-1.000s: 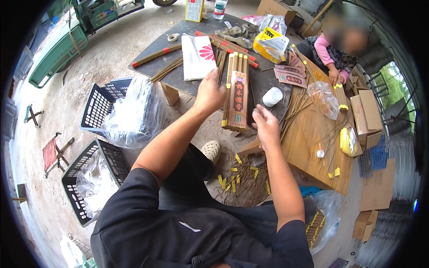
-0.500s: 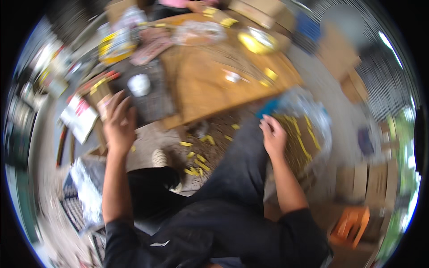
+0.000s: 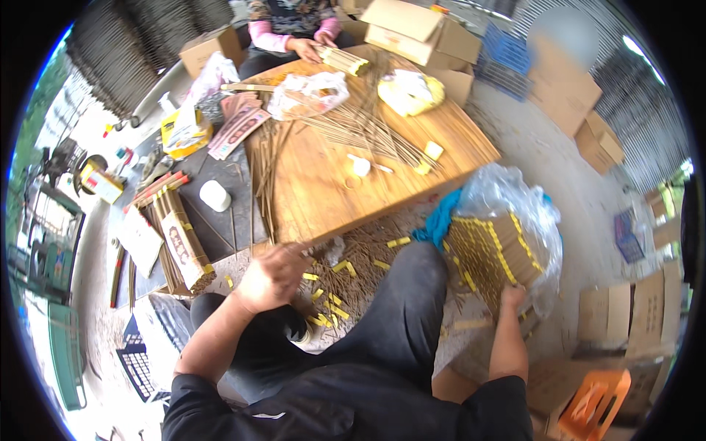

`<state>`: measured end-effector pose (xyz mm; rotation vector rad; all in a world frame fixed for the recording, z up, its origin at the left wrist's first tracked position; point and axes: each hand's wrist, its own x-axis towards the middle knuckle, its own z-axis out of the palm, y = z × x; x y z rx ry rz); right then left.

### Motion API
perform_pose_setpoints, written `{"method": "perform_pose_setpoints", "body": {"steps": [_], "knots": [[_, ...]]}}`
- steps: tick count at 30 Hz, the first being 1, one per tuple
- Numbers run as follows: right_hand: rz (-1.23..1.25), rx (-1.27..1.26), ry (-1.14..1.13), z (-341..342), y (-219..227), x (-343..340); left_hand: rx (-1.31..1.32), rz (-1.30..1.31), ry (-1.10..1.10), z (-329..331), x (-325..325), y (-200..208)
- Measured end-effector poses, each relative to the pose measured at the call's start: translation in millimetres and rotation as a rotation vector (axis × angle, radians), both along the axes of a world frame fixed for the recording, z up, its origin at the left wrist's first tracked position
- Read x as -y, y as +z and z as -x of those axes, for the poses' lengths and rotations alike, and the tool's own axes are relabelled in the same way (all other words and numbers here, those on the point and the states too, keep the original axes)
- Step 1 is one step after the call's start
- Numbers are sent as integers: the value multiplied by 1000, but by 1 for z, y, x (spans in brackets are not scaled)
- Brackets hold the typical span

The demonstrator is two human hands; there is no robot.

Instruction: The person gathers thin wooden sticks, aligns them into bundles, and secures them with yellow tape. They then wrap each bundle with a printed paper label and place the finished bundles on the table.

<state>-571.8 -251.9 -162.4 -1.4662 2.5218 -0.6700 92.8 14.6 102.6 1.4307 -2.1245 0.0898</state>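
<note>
My right hand (image 3: 513, 295) is closed at the lower right end of a pile of banded incense sticks (image 3: 482, 246). These thin brown sticks carry yellow paper bands and rest in a clear plastic bag (image 3: 507, 187) beside my right knee. In front of the table edge, above my left thigh, hovers my left hand (image 3: 273, 279); its fingers are bent and smeared by motion, and anything in them cannot be made out. A wrapped bundle (image 3: 184, 242) with a printed label lies left of that hand. Loose sticks (image 3: 268, 176) stretch along the table's left side.
The wooden table (image 3: 323, 213) bears a white cup (image 3: 360, 165), a yellow-filled bag (image 3: 412, 92) and loose sticks. A white container (image 3: 215, 195) stands on the dark side surface. Across the table, a person's hands (image 3: 312, 48) hold banded sticks. An orange crate (image 3: 594, 404) sits lower right.
My left hand has come down and right, away from the side surface. My right hand has moved right and down, from beside my knee to the end of the banded pile. The view has steadied.
</note>
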Motion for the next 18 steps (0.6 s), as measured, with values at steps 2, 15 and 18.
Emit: {"method": "perform_pose_setpoints", "body": {"steps": [2, 15, 18], "knots": [[-108, -200, -9, -5, 2, 17, 20, -56, -57, 7, 1, 2], [-211, -446, -95, 11, 18, 87, -69, -183, -249, 45, 61, -41], [-486, -375, -22, -12, 31, 83, -35, -218, -209, 41, 55, -41]]}}
